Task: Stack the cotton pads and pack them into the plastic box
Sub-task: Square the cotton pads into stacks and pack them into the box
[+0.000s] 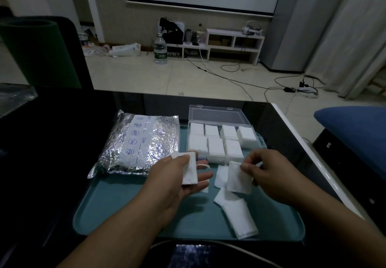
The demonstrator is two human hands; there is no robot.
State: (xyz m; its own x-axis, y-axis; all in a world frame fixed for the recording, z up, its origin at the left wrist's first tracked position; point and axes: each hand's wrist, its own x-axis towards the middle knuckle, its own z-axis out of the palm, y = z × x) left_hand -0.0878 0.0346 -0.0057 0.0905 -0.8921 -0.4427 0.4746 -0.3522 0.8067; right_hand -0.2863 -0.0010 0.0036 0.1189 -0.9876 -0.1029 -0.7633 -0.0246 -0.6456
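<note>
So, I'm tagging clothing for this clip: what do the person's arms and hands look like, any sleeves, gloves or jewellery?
Both forearms are bare up to the frame edge, no sleeves showing. The left hand and right hand wear no gloves; no rings, watch or bracelets are visible.

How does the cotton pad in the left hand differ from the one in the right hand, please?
The left hand holds a small stack of pads lying on its fingers under the thumb; the right hand pinches a single pad by its top corner so that it hangs. The stack looks thick, the single pad thin. Both are white squares above the teal tray.
</note>
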